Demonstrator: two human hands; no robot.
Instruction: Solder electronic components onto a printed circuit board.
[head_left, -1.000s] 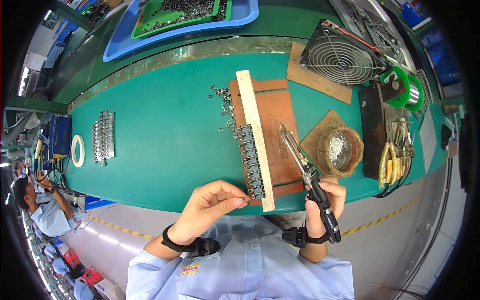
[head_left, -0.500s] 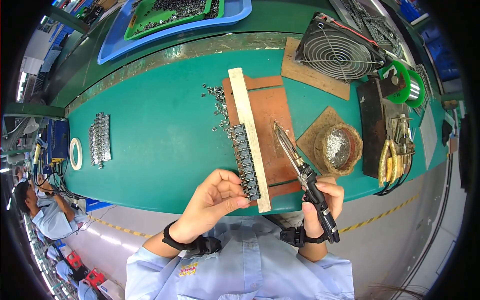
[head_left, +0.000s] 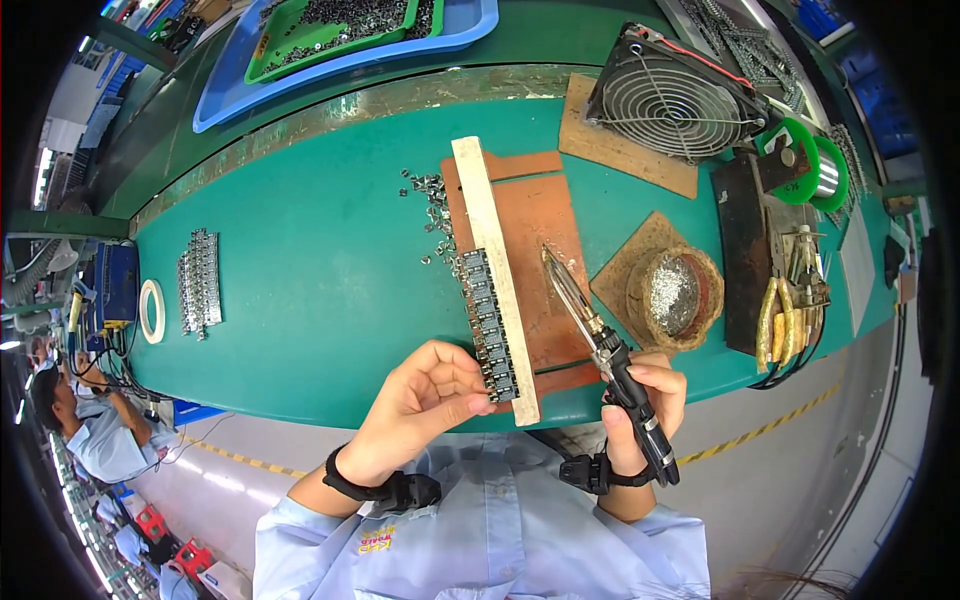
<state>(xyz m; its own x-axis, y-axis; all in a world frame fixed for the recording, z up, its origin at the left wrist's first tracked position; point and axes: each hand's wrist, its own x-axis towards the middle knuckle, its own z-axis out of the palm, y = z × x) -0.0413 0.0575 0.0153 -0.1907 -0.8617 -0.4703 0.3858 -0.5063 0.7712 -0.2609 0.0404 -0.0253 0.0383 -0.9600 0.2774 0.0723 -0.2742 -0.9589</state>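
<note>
My left hand is closed, thumb and fingers pinching the near end of a row of small black electronic components. The row lies along the left side of a pale wooden strip. Under the strip is a reddish-brown board. A black-handled soldering iron is gripped in my right hand. Its metal tip points away from me over the brown board, to the right of the strip and apart from the components. Loose small metal parts lie scattered by the board's far left edge.
To the right stand a round pot of silvery material, a wire-guarded fan, a green solder spool and a dark metal block. At left are a tape roll and metal part strips. A blue tray sits far off.
</note>
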